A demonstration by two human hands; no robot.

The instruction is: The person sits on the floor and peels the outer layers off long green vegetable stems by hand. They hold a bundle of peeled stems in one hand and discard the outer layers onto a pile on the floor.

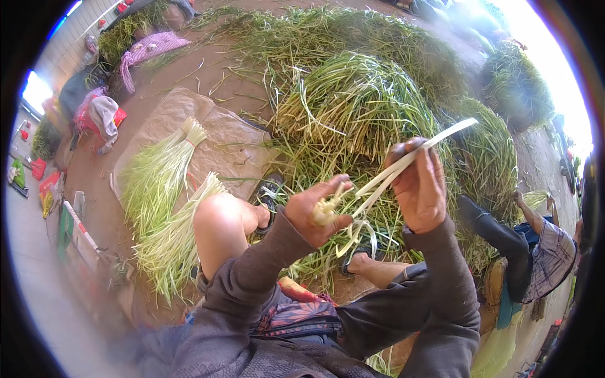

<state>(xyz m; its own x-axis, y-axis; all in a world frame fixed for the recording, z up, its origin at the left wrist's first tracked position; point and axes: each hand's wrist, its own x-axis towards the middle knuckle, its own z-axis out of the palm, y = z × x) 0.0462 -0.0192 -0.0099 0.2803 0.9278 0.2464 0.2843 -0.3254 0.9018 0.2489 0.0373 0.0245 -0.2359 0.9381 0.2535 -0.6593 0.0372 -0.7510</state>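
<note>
My left hand (309, 212) is curled around a small bunch of pale yellow stalks (326, 210), blurred and seen nearly end-on. Level with it on the right, my raised right hand (420, 182) pinches long, flat, whitish leaf stalks (392, 177) between thumb and fingers. Their lower ends slant down towards my left hand, where thin peeled strips (361, 231) hang. Beneath both hands lie loose green leaves (307, 257). Just beyond is a big heap of leafy green stalks (354, 99), its cut ends facing me.
Left of my bare knee (215, 212), a tied bundle of pale stalks (165, 165) lies on a brown sheet (227, 137), with another bundle (175, 245) nearer me. More green heaps (491, 146) stand at right. Another person (543, 255) sits there, holding stalks. A pink checked cloth (151, 52) lies far left.
</note>
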